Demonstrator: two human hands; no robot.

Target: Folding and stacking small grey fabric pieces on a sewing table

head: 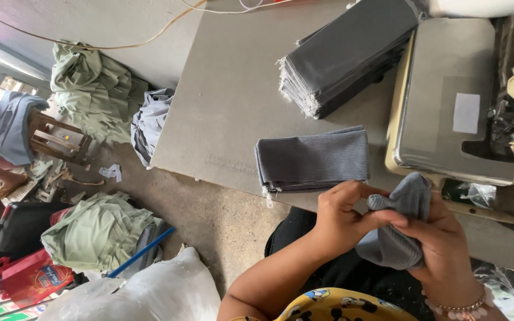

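At the table's near edge, the left hand (343,217) and right hand (441,241) both pinch a grey ribbed fabric piece (397,223), fingers closed on it. Beside it lies a folded grey stack (313,159); a blank white rectangular label (466,113) sits on the sewing machine bed (441,71).

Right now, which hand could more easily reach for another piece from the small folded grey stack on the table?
Probably the left hand. It sits just below the small folded grey stack, and only its fingers pinch the grey ribbed piece. The right hand cradles most of that piece and lies farther from the stack.
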